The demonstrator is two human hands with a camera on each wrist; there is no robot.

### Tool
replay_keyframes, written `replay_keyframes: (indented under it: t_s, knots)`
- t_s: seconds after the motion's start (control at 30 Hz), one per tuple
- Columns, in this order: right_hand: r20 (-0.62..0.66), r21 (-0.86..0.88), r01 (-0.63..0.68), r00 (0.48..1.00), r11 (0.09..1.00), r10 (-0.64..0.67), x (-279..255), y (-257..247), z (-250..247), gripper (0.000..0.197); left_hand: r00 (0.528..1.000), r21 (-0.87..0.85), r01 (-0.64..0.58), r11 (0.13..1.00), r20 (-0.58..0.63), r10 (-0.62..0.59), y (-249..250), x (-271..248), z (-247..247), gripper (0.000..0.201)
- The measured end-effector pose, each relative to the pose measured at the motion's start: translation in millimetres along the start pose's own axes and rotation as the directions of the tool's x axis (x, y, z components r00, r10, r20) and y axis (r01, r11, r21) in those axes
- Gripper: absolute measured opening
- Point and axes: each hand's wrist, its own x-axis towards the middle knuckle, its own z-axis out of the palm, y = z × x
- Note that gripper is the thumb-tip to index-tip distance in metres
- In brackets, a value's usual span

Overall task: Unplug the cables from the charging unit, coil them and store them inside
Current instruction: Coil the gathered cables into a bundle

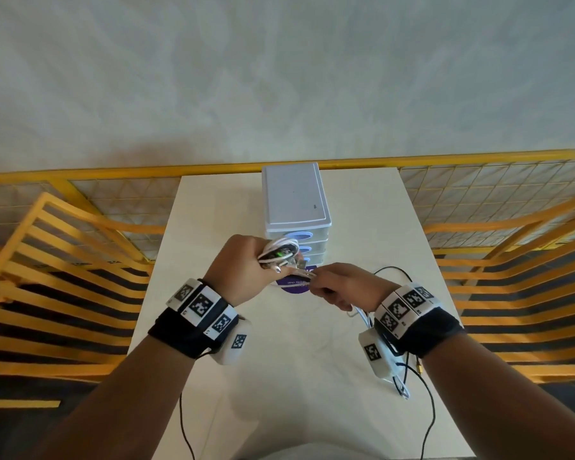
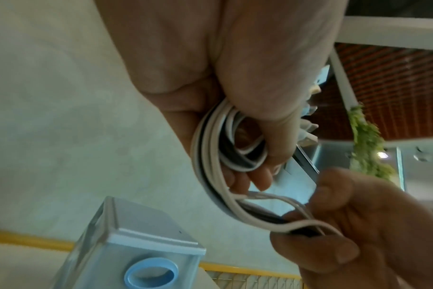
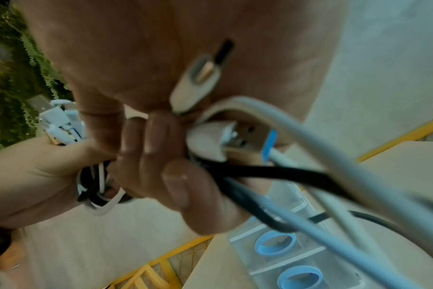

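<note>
Coiling is under way. At 5 o'clock, the right hand (image 1: 337,287) pinches the loose white and black cable strands (image 2: 267,215). At 11, the left hand (image 1: 243,267) grips the half-wound cable bundle (image 1: 279,252). Beyond, at 12, the white plastic drawer unit with blue ring pulls (image 1: 294,197) stands on the pale table (image 1: 213,227). Next, probably: wind the remaining slack, then open a drawer.

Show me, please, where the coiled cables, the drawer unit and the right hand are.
coiled cables (image 2: 210,148), left wrist view, white loops.
drawer unit (image 1: 294,197), head view, its top.
right hand (image 1: 341,287), head view, its back.
</note>
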Motion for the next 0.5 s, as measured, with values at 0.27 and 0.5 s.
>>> replay_keyframes:
  t_s: [0.27,0.5]
  knots:
    - [0.038,0.068,-0.059,0.998,0.996,0.056,7.8,-2.5,-2.7,0.039,0.979,0.394,-0.164,0.904,0.179,0.1,10.3,2.6,2.2,0.033]
    - [0.058,0.124,-0.131,0.991,0.984,0.124,10.0,0.3,0.6,0.031,0.937,0.671,-0.279,0.687,0.346,0.043,24.0,-2.0,6.7,0.015]
